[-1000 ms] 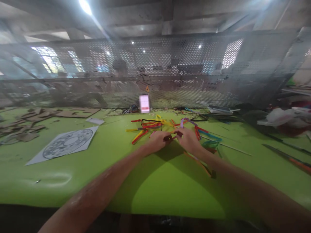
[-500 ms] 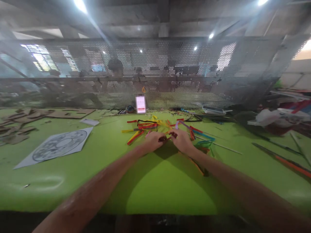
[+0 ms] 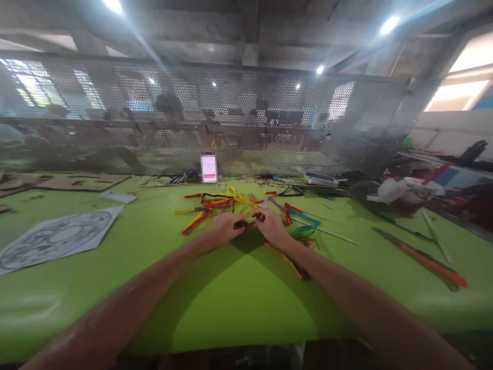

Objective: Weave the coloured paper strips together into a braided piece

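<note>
One green table [image 3: 246,303] bore one printed sheet [image 3: 63,235] and one orange-handled tool [image 3: 427,261]. Coloured strips [image 3: 196,223] overlapped mid-table; exact count indeterminable. The left hand [image 3: 225,228] and right hand [image 3: 271,226], two in all, sat near each other, fingertips apparently clamped on one slim strip [image 3: 250,223] between them. Step in hand, as judged: handling that strip; the next move appeared to call for a steady two-handed pinch.

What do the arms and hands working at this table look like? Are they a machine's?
No, they're human. The left hand and right hand wear no gloves; both forearms are sleeveless, with no watch or cables visible. Rings are too blurred to judge.
</note>
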Available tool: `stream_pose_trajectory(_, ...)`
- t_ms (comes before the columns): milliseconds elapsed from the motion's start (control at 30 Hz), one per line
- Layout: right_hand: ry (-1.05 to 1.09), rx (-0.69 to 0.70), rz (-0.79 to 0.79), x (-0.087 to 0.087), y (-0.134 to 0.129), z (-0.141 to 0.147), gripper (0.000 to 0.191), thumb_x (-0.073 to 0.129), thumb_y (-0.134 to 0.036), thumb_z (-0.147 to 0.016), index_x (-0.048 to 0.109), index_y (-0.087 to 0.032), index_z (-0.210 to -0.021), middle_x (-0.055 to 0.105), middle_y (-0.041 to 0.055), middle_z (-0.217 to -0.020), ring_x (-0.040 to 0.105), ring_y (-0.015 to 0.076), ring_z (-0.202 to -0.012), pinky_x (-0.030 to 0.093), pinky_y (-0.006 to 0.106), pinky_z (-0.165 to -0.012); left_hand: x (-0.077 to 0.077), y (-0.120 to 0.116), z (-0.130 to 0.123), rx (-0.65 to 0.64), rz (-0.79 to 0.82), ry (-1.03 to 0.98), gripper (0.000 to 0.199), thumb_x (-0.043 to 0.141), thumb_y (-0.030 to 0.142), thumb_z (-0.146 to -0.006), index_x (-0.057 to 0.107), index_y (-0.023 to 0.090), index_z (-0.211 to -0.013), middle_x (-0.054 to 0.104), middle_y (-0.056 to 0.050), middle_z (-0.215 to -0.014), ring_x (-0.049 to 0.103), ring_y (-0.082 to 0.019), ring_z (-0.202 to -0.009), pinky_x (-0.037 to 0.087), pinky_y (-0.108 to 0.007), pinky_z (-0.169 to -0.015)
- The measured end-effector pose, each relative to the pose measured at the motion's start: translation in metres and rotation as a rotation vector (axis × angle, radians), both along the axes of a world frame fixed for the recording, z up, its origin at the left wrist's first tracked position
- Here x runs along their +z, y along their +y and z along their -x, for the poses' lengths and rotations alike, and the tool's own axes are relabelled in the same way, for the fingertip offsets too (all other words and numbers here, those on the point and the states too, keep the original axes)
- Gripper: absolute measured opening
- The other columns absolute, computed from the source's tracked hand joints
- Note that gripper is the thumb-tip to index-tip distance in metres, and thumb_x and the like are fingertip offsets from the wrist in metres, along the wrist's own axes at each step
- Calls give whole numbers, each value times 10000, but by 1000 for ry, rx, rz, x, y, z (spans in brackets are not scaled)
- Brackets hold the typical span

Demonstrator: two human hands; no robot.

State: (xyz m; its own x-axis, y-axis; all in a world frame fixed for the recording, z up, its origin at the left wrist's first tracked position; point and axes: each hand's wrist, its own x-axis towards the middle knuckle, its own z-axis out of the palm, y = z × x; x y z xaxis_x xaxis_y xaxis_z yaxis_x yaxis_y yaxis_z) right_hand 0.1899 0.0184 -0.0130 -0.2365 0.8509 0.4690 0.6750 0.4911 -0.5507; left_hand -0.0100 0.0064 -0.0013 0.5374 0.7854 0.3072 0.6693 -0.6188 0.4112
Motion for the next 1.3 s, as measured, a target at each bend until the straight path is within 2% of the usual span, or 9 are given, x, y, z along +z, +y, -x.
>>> stream_pose_trajectory(267, -1, 23, -15, 2, 0, 0, 212, 561, -58, -765, 720, -163, -857, 714, 43, -788, 609, 161, -696, 442, 269, -660, 3, -2, -1, 19, 12, 8, 192, 571, 230, -850, 736, 181, -935, 752, -44, -865, 663, -171, -773, 499, -254, -727)
stream_pose_trajectory(633, -32, 11, -30, 2, 3, 0, 221, 596, -60, -754, 741, -155, -891, 723, 49, -818, 597, 159, -716, 444, 273, -709, 3, -1, -1, 19, 0, 38, 167, 586, 209, -837, 721, 182, -931, 741, -30, -860, 651, -170, -780, 461, -264, -731)
stream_pose_trajectory(933, -32, 25, -38, 4, -1, -1, 252, 570, -18, -737, 736, -145, -878, 714, 44, -786, 594, 154, -697, 426, 260, -667, 2, 1, -3, 40, -17, 75, 156, 585, 215, -830, 713, 187, -914, 739, -30, -861, 642, -170, -776, 446, -269, -713)
stream_pose_trajectory(1300, -34, 36, -37, 2, 2, -1, 250, 569, -37, -742, 743, -157, -875, 716, 38, -797, 581, 145, -689, 426, 265, -685, 4, -2, -3, 19, -14, 55, 171, 571, 206, -832, 712, 177, -924, 739, -45, -879, 650, -177, -780, 456, -270, -717)
